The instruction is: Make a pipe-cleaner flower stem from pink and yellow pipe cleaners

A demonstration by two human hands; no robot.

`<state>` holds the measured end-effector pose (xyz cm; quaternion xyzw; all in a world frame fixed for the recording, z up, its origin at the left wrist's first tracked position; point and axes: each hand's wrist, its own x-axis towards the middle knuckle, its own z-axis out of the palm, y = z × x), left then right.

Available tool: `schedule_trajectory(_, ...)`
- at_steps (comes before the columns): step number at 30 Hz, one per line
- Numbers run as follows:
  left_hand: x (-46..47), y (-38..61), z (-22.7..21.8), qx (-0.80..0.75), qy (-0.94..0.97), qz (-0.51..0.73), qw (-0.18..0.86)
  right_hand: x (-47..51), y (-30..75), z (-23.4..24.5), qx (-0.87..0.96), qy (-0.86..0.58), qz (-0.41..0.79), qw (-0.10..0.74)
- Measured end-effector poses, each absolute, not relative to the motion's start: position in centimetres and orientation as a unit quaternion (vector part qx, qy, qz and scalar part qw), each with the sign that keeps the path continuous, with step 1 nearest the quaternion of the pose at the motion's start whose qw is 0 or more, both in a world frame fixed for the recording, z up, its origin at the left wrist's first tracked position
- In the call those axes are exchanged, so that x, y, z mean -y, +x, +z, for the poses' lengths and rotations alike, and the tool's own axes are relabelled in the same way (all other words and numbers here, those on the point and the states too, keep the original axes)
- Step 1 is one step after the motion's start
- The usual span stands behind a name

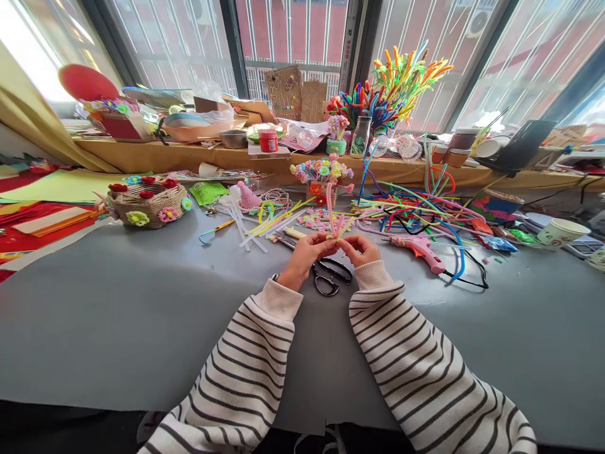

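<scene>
My left hand (305, 257) and my right hand (360, 250) meet above the grey table (118, 315), both pinching a small bundle of pink and yellow pipe cleaners (336, 224) that stick upward between the fingertips. Black-handled scissors (329, 275) lie on the table right under my hands. A pink glue gun (420, 248) rests just to the right of my right hand. Both sleeves are striped white and black.
Loose pipe cleaners (411, 211) spread across the table's far right. A woven basket with felt flowers (148, 202) sits far left, a small flower pot (321, 180) behind my hands, a paper cup (560, 233) at right. The window ledge holds jars and upright pipe cleaners (401, 82).
</scene>
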<state>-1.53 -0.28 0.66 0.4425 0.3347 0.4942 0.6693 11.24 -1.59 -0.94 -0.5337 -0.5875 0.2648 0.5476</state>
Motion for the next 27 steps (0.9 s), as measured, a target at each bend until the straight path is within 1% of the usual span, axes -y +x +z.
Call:
schedule_trajectory(7, 0.57, -1.6, 1.17, -0.346, 0.439, 0.479, 0.677, 1.97, 11.24, -0.61, 0.614, -0.529, 0.206, 0.548)
schedule_trajectory(10, 0.47, -1.55, 1.17, -0.36, 0.44, 0.475, 0.671, 1.99, 11.16, -0.51, 0.642, -0.533, 0.167, 0.526)
schedule_trajectory(16, 0.15, -1.64, 0.76, -0.383, 0.441, 0.457, 0.671, 2.14, 11.14, -0.29, 0.714, -0.504, 0.056, 0.483)
schedule_trajectory(20, 0.16, -1.62, 0.7, -0.37, 0.431, 0.46, 0.682, 2.31, 11.24, -0.14, 0.731, -0.488, -0.017, 0.476)
schedule_trajectory(21, 0.18, -1.59, 0.73, -0.369, 0.432, 0.47, 0.675, 2.31, 11.25, -0.14, 0.727, -0.492, -0.01, 0.479)
schedule_trajectory(23, 0.22, -1.51, 0.81, -0.371, 0.44, 0.498, 0.649, 2.17, 11.28, -0.24, 0.708, -0.509, 0.039, 0.489)
schedule_trajectory(27, 0.21, -1.39, 0.86, -0.365, 0.467, 0.533, 0.604, 1.51, 11.38, -0.85, 0.639, -0.545, 0.221, 0.495)
